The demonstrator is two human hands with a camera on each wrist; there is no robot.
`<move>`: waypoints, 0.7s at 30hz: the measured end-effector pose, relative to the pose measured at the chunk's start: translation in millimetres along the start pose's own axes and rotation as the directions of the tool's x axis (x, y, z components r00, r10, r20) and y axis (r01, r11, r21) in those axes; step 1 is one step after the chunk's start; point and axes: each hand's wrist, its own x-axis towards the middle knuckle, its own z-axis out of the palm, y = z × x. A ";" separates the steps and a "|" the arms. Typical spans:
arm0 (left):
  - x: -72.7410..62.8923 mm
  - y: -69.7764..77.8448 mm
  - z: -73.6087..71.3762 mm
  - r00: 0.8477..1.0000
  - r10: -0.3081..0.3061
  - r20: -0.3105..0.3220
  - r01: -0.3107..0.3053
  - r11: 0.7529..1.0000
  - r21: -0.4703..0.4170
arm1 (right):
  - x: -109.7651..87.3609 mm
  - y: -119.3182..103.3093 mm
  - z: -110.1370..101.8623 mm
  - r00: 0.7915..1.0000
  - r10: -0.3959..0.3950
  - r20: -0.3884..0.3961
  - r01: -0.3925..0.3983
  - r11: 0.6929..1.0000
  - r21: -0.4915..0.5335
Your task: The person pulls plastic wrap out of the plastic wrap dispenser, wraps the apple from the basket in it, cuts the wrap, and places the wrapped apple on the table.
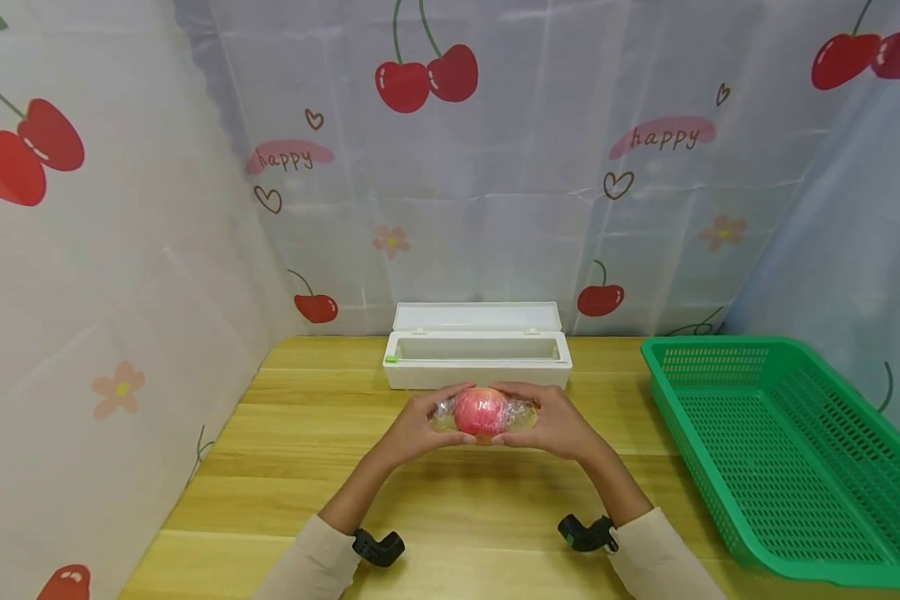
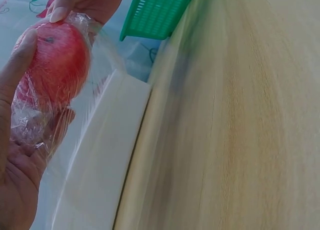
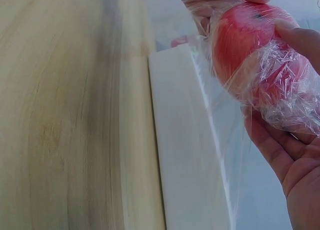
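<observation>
A red apple (image 1: pixel 481 412) sits between my two hands, wrapped in clear plastic film (image 3: pixel 280 89) that bunches up at its sides. From the left, my left hand (image 1: pixel 418 427) grips it with the thumb near the top and fingers around the far side, as the left wrist view shows. My right hand (image 1: pixel 558 422) holds it the same way from the right, thumb on the apple beside the crumpled film. Both hands are raised over the table, in front of a white box (image 1: pixel 480 375) whose lid (image 1: pixel 477 316) stands up at the back.
A green plastic basket (image 1: pixel 765 500) stands on the right side of the wooden table (image 1: pixel 307 467). A small green piece (image 1: pixel 392 359) sits at the white box's left front edge. Cherry-printed curtains (image 1: pixel 495 183) hang behind and at both sides.
</observation>
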 end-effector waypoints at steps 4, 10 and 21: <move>0.7 1.1 0.5 1.000 0.017 -0.012 -0.017 1.000 0.002 | 0.1 0.4 -0.4 1.000 0.008 0.003 -0.008 1.000 0.008; 1.6 5.6 0.8 0.994 0.087 -0.059 -0.086 0.996 0.021 | -0.3 0.3 -1.0 1.000 0.019 0.003 -0.019 1.000 0.022; 3.1 12.3 -2.1 0.959 0.257 -0.116 -0.237 0.958 0.163 | -0.7 -1.7 -2.6 0.999 0.039 0.002 -0.039 0.998 0.049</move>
